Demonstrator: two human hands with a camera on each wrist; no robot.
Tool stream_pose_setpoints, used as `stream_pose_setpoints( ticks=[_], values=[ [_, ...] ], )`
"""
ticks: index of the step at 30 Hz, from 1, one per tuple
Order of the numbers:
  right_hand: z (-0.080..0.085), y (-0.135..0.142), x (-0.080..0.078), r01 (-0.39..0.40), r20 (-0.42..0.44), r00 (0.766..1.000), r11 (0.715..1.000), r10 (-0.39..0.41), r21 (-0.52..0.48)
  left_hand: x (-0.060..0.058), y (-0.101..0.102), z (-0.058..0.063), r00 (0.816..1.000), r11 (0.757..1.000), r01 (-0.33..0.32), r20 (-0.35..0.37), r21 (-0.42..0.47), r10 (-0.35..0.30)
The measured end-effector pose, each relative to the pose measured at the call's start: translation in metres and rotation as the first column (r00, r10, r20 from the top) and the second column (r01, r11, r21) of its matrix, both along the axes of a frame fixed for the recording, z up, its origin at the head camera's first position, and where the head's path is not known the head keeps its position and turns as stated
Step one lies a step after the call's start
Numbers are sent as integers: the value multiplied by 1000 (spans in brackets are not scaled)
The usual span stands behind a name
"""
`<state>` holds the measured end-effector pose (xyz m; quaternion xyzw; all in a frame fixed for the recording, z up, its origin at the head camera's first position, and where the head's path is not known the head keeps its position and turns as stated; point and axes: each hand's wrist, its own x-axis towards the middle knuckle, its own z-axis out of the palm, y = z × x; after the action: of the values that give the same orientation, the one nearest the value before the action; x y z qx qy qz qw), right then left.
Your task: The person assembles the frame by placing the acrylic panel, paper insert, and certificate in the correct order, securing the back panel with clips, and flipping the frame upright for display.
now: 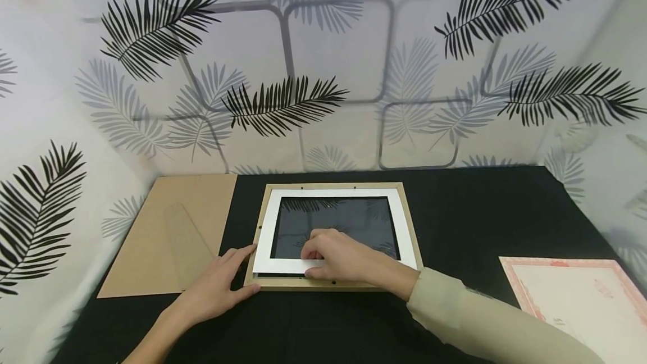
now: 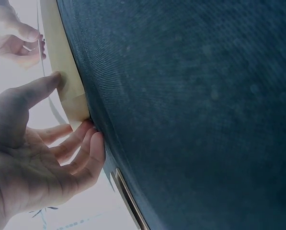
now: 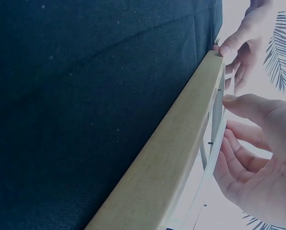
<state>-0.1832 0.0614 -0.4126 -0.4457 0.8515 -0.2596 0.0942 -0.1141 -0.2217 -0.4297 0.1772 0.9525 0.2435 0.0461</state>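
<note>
A light wooden picture frame (image 1: 288, 284) lies flat in the middle of the black-covered table. Inside it sits a white mat (image 1: 400, 223) around a dark, glossy panel (image 1: 333, 212) that reflects the leaf pattern. The mat's near edge is slightly raised, with a narrow dark gap along the frame's near rail. My right hand (image 1: 346, 254) pinches that edge, thumb below and curled fingers over the panel side. At the frame's near left corner, my left hand (image 1: 214, 282) grips the wood (image 2: 68, 72), its thumb on the near side and fingers round the left side.
A brown backing board (image 1: 202, 198) lies to the left, with a paler slanted piece (image 1: 184, 246) on it. At the right front rests a sheet with a pink-red border (image 1: 581, 308). Leaf-patterned fabric (image 1: 338, 128) hangs behind the black cloth (image 1: 470, 212).
</note>
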Motion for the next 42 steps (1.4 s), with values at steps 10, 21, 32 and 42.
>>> stream_pose_setpoints(
  ticks=[10,21,32,42],
  values=[
    [1,13,-3,-17,11,1000,1000,17,-21,0,1,0,1000,1000,-4,-8,-11,4],
    [7,52,-16,-45,18,999,995,47,-93,-1,0,-2,1000,1000,-8,-9,-20,8],
    [9,104,-22,-19,59,998,993,26,-119,-2,0,-4,1000,1000,-15,-8,-20,15],
    [22,163,-25,85,-21,996,990,-87,-109,-2,0,-4,1000,1000,-20,-3,-15,20]
  ],
)
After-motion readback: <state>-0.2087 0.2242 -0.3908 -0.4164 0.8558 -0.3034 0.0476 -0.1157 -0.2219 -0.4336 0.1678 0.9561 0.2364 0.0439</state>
